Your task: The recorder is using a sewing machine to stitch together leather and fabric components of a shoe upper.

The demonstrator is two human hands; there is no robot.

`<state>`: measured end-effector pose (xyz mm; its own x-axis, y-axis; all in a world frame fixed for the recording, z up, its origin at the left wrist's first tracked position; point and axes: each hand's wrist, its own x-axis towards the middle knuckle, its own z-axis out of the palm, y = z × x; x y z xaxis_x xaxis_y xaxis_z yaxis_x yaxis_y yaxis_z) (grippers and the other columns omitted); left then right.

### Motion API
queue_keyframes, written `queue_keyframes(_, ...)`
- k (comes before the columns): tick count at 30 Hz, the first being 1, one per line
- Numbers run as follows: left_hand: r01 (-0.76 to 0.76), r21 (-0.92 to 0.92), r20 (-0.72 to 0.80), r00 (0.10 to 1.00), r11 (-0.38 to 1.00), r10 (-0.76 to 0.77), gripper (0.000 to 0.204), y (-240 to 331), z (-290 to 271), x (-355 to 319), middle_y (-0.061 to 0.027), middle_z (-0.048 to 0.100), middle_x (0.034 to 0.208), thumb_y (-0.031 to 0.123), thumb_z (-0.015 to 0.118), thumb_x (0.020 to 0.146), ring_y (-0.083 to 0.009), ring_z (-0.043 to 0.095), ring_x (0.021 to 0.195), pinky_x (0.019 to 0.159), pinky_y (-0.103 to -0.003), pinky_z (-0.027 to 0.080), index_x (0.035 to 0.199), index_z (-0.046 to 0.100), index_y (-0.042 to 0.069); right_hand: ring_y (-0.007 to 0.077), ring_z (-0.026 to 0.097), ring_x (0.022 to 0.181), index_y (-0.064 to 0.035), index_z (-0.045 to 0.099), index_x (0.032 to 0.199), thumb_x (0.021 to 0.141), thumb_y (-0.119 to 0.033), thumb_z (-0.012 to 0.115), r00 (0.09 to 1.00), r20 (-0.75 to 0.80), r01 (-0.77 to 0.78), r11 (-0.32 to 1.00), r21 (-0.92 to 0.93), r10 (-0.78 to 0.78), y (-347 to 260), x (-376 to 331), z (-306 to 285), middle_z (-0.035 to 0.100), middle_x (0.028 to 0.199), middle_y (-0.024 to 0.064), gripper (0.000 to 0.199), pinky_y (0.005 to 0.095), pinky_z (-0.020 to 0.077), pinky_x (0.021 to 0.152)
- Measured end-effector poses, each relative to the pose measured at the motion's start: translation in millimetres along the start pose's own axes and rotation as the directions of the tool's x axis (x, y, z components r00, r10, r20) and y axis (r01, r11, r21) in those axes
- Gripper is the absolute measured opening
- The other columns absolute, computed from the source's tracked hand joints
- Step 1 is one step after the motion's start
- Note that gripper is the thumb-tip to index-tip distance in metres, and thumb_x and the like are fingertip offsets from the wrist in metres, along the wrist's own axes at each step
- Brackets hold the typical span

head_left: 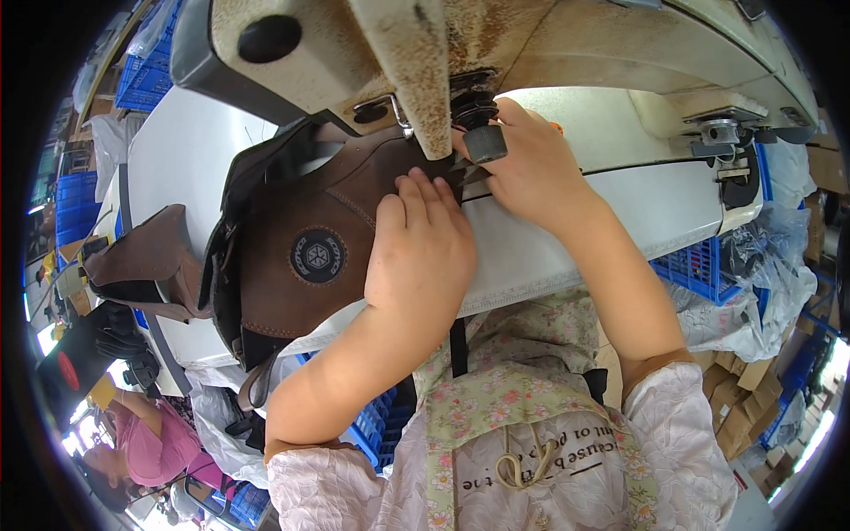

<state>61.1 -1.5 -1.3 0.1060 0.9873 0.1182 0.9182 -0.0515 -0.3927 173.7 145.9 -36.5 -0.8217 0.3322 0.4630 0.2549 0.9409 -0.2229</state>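
Observation:
A dark brown leather boot upper [274, 221] with a round black patch and pale stitching lies on the white sewing machine table. Its black-lined edges stand up on the left. My left hand [421, 248] holds the upper near its right end, fingers bent over the leather, the thumb hidden. Just right of it, my right hand [531, 168] is closed around thread snips [475, 174]. Their dark pointed blades reach toward the leather by my left fingertips, and a bit of orange shows behind the hand. The stained machine head [416, 71] hangs over both hands and hides the needle area.
Another brown leather upper [146, 261] lies at the table's left end. A blue crate [699, 270] and clear plastic bags [753, 301] sit beyond the right edge, near cardboard boxes [744, 398]. A co-worker in a pink top [159, 451] is at lower left.

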Motion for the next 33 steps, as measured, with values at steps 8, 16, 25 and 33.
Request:
queue_keyframes(8,0.003,-0.001,0.015,1.000,1.000,-0.003,0.039,0.0,0.3,0.2,-0.0229,0.071,0.114,0.013,0.062,0.079,-0.0300,0.065,0.106,0.081,-0.038,0.046,0.112,0.071,-0.005,0.0213,0.056,0.094,-0.0062,0.071,0.103,0.076,-0.007,0.063,1.000,0.019,-0.014,1.000,0.022,0.013,0.4,1.0,0.3,0.069,0.120,-0.0022,0.029,0.0358,0.0517,0.079)
queue_keyframes(16,-0.023,-0.001,0.007,1.000,1.000,0.023,0.038,-3.5,-1.9,0.9,-0.0244,0.071,0.114,0.011,0.062,0.079,-0.0310,0.066,0.105,0.082,-0.037,0.047,0.113,0.070,-0.006,0.0215,0.055,0.093,-0.0061,0.071,0.102,0.076,-0.006,0.063,1.000,-0.010,0.001,1.000,0.027,-0.001,0.4,2.1,0.9,0.068,0.118,-0.0023,0.028,0.0359,0.0513,0.079)
queue_keyframes(25,-0.022,-0.014,0.015,1.000,1.000,0.023,0.038,-2.9,-0.9,2.3,-0.0250,0.071,0.113,0.011,0.062,0.079,-0.0317,0.067,0.105,0.081,-0.037,0.048,0.112,0.070,-0.006,0.0227,0.055,0.093,-0.0048,0.070,0.099,0.073,-0.005,0.063,1.000,0.008,-0.002,0.999,0.036,0.002,3.0,1.5,1.1,0.068,0.116,-0.0015,0.027,0.0370,0.0511,0.078)
queue_keyframes(33,-0.027,-0.019,0.030,0.999,0.999,0.027,0.038,-2.6,-2.0,3.4,-0.0252,0.071,0.113,0.011,0.062,0.079,-0.0318,0.067,0.106,0.084,-0.038,0.047,0.112,0.070,-0.006,0.0253,0.055,0.095,-0.0033,0.067,0.090,0.067,-0.003,0.067,0.997,0.049,-0.059,0.994,0.090,0.055,-0.2,3.4,-5.6,0.066,0.111,0.0005,0.023,0.0385,0.0513,0.079)
